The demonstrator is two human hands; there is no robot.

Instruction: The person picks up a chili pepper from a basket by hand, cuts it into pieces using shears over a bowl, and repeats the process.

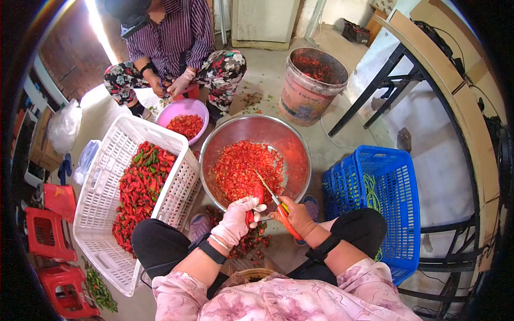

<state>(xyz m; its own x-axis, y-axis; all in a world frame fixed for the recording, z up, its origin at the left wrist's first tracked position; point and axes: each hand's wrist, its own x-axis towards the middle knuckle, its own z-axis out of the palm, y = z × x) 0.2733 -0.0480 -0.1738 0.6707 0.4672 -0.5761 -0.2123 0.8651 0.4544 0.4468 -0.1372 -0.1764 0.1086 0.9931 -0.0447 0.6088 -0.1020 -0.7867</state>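
My left hand (239,218), in a thin whitish glove, is closed around red chili peppers (259,192), one pointing up over the near rim of a large metal bowl (295,152). My right hand (301,218) is bare and wrapped round the orange handles of a pair of scissors (272,193). The slightly parted blades reach over the bowl, right beside the pepper's tip. Chopped red chili (243,167) covers much of the bowl's bottom. Below my hands, pepper scraps (256,243) lie on the floor.
A white crate (99,206) of whole red peppers stands left, a blue crate (393,214) right. Beyond the bowl are a pink bucket (308,99) and a purple basin (201,109) of chopped chili. Another person (171,48) sits opposite. Red stools (51,235) stand far left.
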